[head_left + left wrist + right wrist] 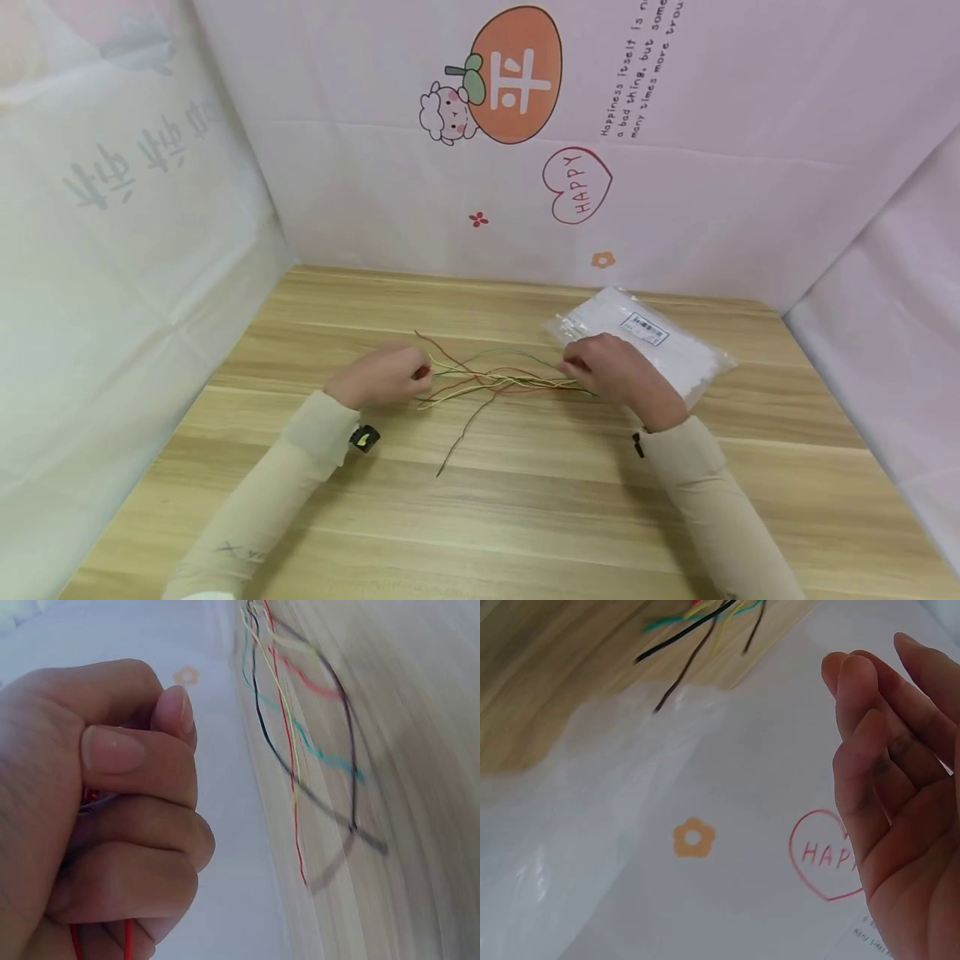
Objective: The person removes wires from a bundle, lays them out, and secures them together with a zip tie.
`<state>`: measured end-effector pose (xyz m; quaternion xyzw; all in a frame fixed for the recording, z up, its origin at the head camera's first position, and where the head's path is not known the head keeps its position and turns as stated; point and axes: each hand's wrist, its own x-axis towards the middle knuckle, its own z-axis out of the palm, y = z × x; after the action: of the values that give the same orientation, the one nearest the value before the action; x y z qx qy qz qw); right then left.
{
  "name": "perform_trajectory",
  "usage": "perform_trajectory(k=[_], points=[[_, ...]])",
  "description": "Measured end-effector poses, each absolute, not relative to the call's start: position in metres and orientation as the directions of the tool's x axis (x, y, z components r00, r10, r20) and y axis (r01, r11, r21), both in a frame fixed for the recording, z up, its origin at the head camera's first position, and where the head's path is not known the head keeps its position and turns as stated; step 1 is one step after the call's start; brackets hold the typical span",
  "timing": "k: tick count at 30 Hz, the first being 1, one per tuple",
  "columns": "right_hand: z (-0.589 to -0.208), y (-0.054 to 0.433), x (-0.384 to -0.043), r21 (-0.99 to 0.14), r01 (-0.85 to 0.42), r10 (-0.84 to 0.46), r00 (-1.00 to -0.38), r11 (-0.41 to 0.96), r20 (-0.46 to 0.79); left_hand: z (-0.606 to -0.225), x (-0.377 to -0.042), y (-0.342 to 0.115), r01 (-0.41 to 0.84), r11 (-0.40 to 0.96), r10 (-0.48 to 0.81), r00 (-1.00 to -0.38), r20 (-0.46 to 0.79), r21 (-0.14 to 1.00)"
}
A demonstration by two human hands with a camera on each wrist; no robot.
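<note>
A loose bundle of thin wires point(517, 381) in red, yellow, green and black lies across the table between my hands. My left hand point(386, 374) is at the bundle's left end, its fingers curled into a fist. In the left wrist view, red wire point(128, 939) comes out below the curled fingers. My right hand point(611, 371) hovers by the bundle's right end. Seen from the right wrist, its fingers point(859, 754) are loosely bent with nothing between them, and wire ends point(686, 667) lie apart from them.
A clear plastic bag point(697, 354) of white contents, with a barcode label point(645, 327), lies behind and beside my right hand. One dark wire point(467, 433) sticks out toward the front. Printed white cloth point(375, 208) hangs along the back and sides of the wooden table point(525, 517).
</note>
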<state>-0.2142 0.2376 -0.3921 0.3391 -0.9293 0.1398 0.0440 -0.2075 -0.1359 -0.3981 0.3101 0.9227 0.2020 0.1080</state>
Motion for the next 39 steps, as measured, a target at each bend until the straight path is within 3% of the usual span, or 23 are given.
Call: perform_trajectory(k=[19,24,32,35,39], points=[[-0.385,0.171,-0.194,-0.201,-0.81,-0.769,-0.586,0.55,0.257,-0.408,-0.208,-0.076,0.558,0.668,0.67,-0.739,-0.07,0.493],[-0.386,0.158,-0.19,-0.147,-0.827,-0.781,-0.56,0.542,0.276,-0.406,-0.206,-0.064,0.561,0.672,0.663,-0.747,-0.054,0.482],[-0.392,0.147,-0.187,-0.184,-0.856,-0.799,-0.517,0.483,0.308,-0.408,-0.203,-0.053,0.552,0.672,0.652,-0.757,-0.039,0.494],[-0.396,0.146,-0.187,-0.139,-0.881,-0.802,-0.471,0.453,0.368,-0.41,-0.203,-0.052,0.539,0.666,0.65,-0.758,-0.048,0.516],[-0.401,0.145,-0.187,-0.013,-0.923,-0.824,-0.349,0.384,0.446,-0.41,-0.202,-0.052,0.507,0.652,0.653,-0.753,-0.078,0.564]])
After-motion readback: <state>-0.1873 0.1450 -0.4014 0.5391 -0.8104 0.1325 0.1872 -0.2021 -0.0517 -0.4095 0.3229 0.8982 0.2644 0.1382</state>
